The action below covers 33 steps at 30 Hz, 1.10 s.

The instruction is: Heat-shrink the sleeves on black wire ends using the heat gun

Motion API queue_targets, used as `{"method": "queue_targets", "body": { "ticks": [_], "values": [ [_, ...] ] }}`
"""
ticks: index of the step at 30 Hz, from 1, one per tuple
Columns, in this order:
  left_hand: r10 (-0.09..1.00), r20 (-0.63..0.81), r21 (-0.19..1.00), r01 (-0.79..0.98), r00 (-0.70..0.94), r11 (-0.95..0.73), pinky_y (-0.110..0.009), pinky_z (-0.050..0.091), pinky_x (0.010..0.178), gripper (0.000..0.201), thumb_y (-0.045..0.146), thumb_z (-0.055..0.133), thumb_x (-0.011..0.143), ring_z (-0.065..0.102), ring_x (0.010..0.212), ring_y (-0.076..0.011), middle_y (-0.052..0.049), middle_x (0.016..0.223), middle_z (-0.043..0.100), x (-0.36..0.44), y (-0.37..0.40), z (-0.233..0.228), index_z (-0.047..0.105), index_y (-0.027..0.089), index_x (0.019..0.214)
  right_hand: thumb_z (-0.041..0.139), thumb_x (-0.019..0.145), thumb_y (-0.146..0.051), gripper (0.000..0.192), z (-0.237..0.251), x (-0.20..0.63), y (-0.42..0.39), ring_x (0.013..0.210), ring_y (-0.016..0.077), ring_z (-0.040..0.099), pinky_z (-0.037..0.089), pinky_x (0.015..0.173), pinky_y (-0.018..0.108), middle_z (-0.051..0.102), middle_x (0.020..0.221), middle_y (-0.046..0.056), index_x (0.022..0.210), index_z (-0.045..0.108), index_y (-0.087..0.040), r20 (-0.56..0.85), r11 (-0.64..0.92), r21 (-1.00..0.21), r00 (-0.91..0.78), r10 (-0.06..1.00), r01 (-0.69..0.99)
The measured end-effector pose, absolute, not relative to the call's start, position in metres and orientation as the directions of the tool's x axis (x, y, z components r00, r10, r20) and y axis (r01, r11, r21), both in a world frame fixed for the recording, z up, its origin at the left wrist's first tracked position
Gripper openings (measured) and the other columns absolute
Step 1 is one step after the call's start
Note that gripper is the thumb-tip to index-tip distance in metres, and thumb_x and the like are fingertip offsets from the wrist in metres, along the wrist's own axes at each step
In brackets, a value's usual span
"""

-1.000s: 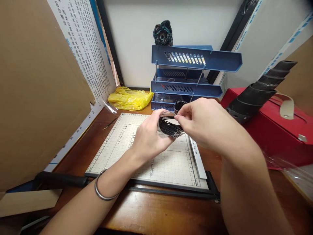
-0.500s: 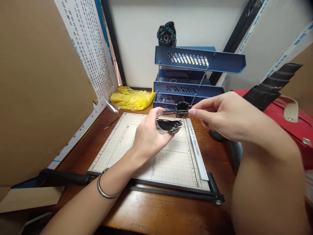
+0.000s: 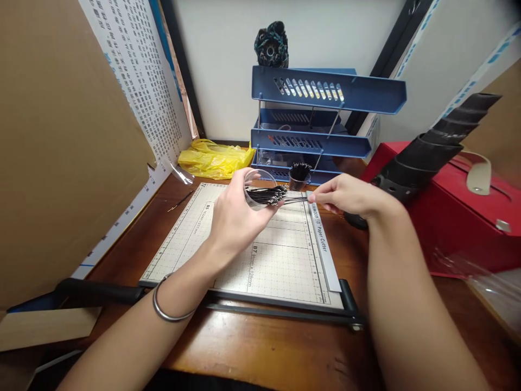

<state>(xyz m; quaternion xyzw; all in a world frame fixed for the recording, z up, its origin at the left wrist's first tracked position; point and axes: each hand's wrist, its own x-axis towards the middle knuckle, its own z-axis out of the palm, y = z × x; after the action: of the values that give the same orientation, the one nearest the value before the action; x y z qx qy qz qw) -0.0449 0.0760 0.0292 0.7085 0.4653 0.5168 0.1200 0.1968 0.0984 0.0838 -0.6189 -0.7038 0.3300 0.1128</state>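
Observation:
My left hand [image 3: 238, 212] is wrapped round a clear plastic cup [image 3: 260, 175], tipped on its side with its mouth to the right. Inside lies a bundle of thin black wires [image 3: 266, 194] with pale, shiny ends. My right hand [image 3: 340, 196] pinches a few black wires [image 3: 296, 199] by their right ends; their left ends reach to the cup's mouth near my left fingertips. Below both hands is a paper cutter [image 3: 280, 266] with a printed grid. Just behind them a second cup [image 3: 299, 183] stands upright, packed with similar black wires.
A blue tiered tray [image 3: 325, 87] stands at the back, with a dark round object [image 3: 271, 46] on top. A yellow plastic bag [image 3: 215, 158] lies left of it. At right are a red box [image 3: 459, 217] and a black rolled tube [image 3: 439, 146]. The cutter's black handle [image 3: 101, 291] sticks out left.
My right hand has lowered and turned, bringing the pinched wires from above the bundle down to the cup's mouth. My left hand has shifted slightly left with the cup. The view has moved a little.

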Motion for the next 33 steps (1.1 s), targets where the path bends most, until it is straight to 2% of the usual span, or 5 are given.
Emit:
{"method": "queue_targets", "body": {
  "ticks": [9, 13, 17, 24, 33],
  "values": [
    [0.784, 0.62, 0.658, 0.533, 0.018, -0.533, -0.049, 0.056, 0.101, 0.062, 0.04, 0.09, 0.071, 0.07, 0.111, -0.0284, -0.007, 0.123, 0.072, -0.047, 0.079, 0.028, 0.055, 0.026, 0.119, 0.063, 0.082, -0.048, 0.037, 0.075, 0.19, 0.104, 0.055, 0.0129, 0.046, 0.038, 0.062, 0.029, 0.053, 0.052, -0.002, 0.057, 0.064, -0.021, -0.379, 0.12, -0.54, -0.368, 0.849, 0.833],
    [0.79, 0.611, 0.658, 0.529, 0.04, -0.536, -0.049, 0.055, 0.102, 0.062, 0.039, 0.09, 0.071, 0.069, 0.113, -0.0283, -0.007, 0.124, 0.072, -0.045, 0.077, 0.029, 0.055, 0.025, 0.12, 0.066, 0.079, -0.04, 0.023, 0.071, 0.191, 0.108, 0.057, 0.014, 0.05, 0.039, 0.061, 0.029, 0.06, 0.059, -0.001, 0.076, 0.078, -0.02, -0.405, 0.077, -0.503, -0.313, 0.859, 0.861],
    [0.793, 0.607, 0.652, 0.537, 0.053, -0.535, -0.05, 0.055, 0.102, 0.06, 0.038, 0.089, 0.071, 0.069, 0.113, -0.0286, -0.008, 0.123, 0.072, -0.044, 0.077, 0.029, 0.056, 0.024, 0.12, 0.065, 0.078, -0.032, 0.022, 0.068, 0.192, 0.11, 0.062, 0.0141, 0.053, 0.041, 0.061, 0.029, 0.069, 0.072, 0.001, 0.089, 0.08, -0.02, -0.401, 0.067, -0.492, -0.295, 0.867, 0.868],
    [0.784, 0.617, 0.633, 0.551, 0.065, -0.544, -0.049, 0.056, 0.101, 0.06, 0.037, 0.089, 0.07, 0.071, 0.112, -0.0288, -0.007, 0.122, 0.073, -0.044, 0.076, 0.028, 0.056, 0.025, 0.118, 0.061, 0.077, -0.021, 0.018, 0.077, 0.185, 0.104, 0.085, 0.0182, 0.068, 0.05, 0.078, 0.029, 0.078, 0.089, 0.0, 0.081, 0.079, -0.023, -0.329, 0.161, -0.468, -0.34, 0.881, 0.869],
    [0.787, 0.613, 0.632, 0.551, 0.075, -0.545, -0.05, 0.057, 0.102, 0.061, 0.035, 0.089, 0.07, 0.07, 0.113, -0.0297, -0.009, 0.123, 0.073, -0.043, 0.076, 0.029, 0.056, 0.023, 0.119, 0.066, 0.078, -0.028, 0.016, 0.065, 0.178, 0.111, 0.081, 0.0194, 0.069, 0.051, 0.075, 0.03, 0.078, 0.083, 0.001, 0.083, 0.079, -0.021, -0.373, 0.186, -0.458, -0.378, 0.847, 0.869]
  ]
}}
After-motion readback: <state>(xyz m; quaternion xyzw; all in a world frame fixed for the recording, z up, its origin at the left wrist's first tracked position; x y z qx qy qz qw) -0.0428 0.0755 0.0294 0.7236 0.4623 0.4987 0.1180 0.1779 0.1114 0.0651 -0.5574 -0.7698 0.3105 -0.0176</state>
